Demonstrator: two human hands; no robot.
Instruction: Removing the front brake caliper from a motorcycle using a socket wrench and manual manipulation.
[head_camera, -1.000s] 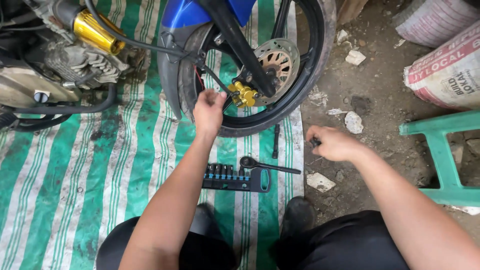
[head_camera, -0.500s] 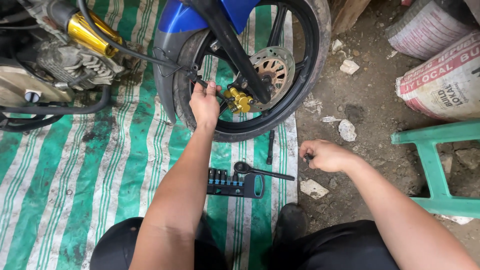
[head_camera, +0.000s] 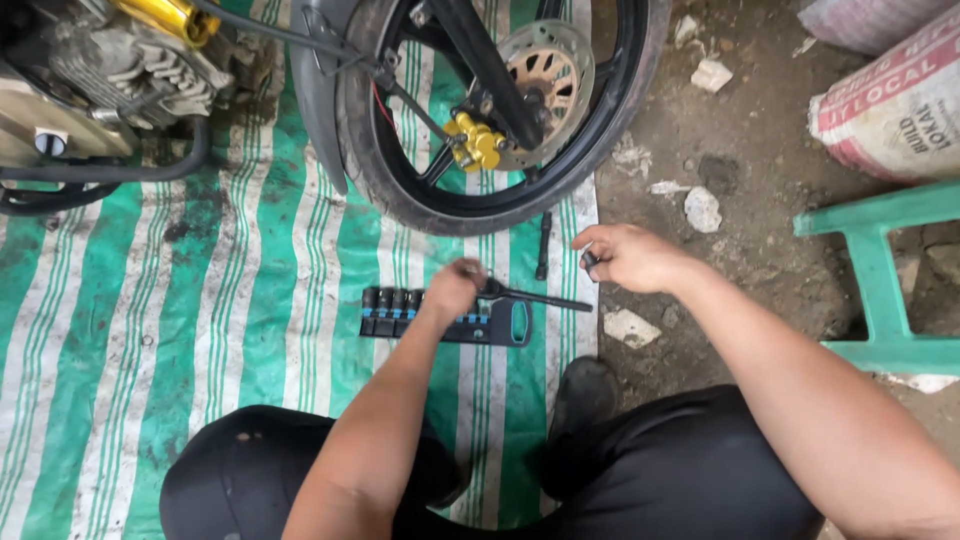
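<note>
My left hand (head_camera: 453, 287) is down on the dark socket rail (head_camera: 400, 310) lying on the striped tarp. Its fingers curl over the rail right beside the head of the ratchet wrench (head_camera: 545, 298); what they grip is hidden. Off the tarp's right edge, my right hand (head_camera: 628, 257) pinches a small dark part (head_camera: 590, 262) between its fingertips, just above the ratchet's handle. Above both hands stands the motorcycle's front wheel (head_camera: 400, 205), with its brake disc (head_camera: 550, 75) and yellow caliper (head_camera: 475, 143).
A short dark rod (head_camera: 542, 245) lies on the green-and-white tarp (head_camera: 250, 300) below the tyre. The engine (head_camera: 110, 70) sits at the top left. A green plastic stool (head_camera: 880, 270), a sack (head_camera: 900, 100) and stones on dirt are to the right. My knees fill the bottom.
My left hand has come away from the yellow caliper and dropped to the socket rail. The right hand stays near the ratchet handle. The view has shifted, so the wheel sits higher.
</note>
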